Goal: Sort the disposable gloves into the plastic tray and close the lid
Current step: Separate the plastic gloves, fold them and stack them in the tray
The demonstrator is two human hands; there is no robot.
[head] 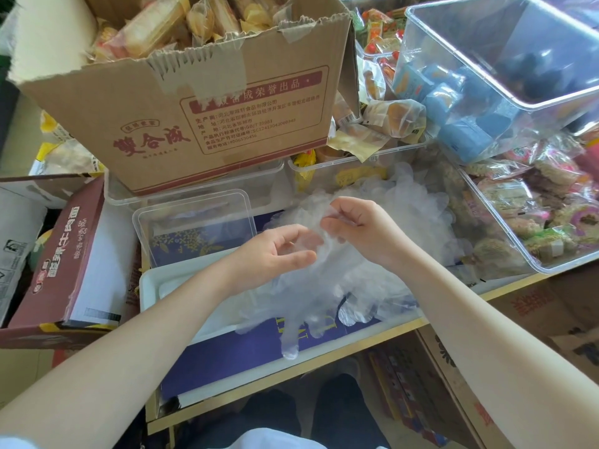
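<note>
A heap of clear disposable gloves lies on the blue surface in front of me, some fingers hanging over the near edge. My right hand pinches the thin edge of one glove between thumb and fingertips. My left hand curls around the same clear film just to its left. A white plastic tray sits under my left forearm, partly covered by gloves. A clear lid lies flat just beyond the tray.
A large cardboard box of wrapped snacks stands behind the lid. Clear bins full of packaged snacks crowd the right side, and one is stacked above. A maroon carton lies at the left.
</note>
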